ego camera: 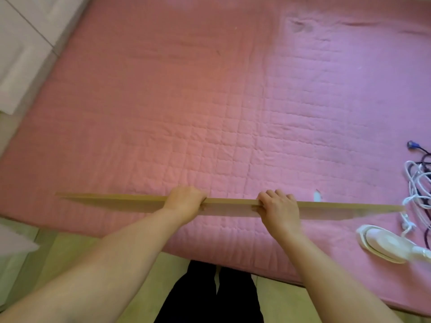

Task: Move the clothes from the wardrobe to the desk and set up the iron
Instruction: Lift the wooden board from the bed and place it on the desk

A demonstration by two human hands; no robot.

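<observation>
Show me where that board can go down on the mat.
Both hands, left and right, grip the long thin wooden board. The pink quilted mat lies bare beyond it, left to the white fabric. Crowded at right: white iron, tangled white and purple cords.

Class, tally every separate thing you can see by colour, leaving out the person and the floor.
Pink: 1, the quilted pink mat
Tan: 1, the long flat wooden board
White: 2, the white iron and white cord
Dark purple: 1, the dark purple cable
Total: 5
</observation>
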